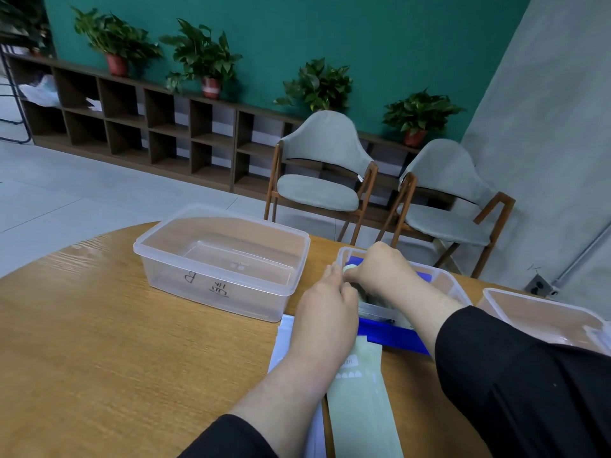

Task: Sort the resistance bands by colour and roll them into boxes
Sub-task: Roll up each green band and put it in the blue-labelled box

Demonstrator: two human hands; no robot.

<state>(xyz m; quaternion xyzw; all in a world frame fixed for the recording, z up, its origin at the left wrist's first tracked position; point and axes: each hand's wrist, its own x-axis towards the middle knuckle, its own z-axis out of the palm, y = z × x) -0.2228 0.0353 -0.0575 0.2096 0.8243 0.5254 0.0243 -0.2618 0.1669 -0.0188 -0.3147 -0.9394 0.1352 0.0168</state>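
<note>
1. Using the middle clear box (pixel 443 279) as the reference here. It sits on the round wooden table (pixel 99 342), and both hands meet right at its near-left corner.
2. Right hand (pixel 380 269) is curled up over that corner, pinching the small rolled-up end of a pale green band (pixel 357 408) between thumb and fingers. You can just see the little roll poking out by the thumb.
3. Left hand (pixel 327 312) lies just left of the box with fingers pointing at the roll and touching it. Whether they're actually gripping it or just steadying it, I can't tell, since the fingertips are hidden behind the right hand.
4. The unrolled rest of the green band runs flat from the box back toward the person, under the left wrist, with some white print on it.
5. A blue band (pixel 393 335) drapes out over the box's near wall onto the table, and more blue shows inside at the far end.
6. A whitish band (pixel 281 338) lies flat left of the green one.
7. Left of the middle box is a bigger clear box (pixel 158 259) with handwriting on its front wall. To the right, another clear box (pixel 545 302), partly cut off.
</note>
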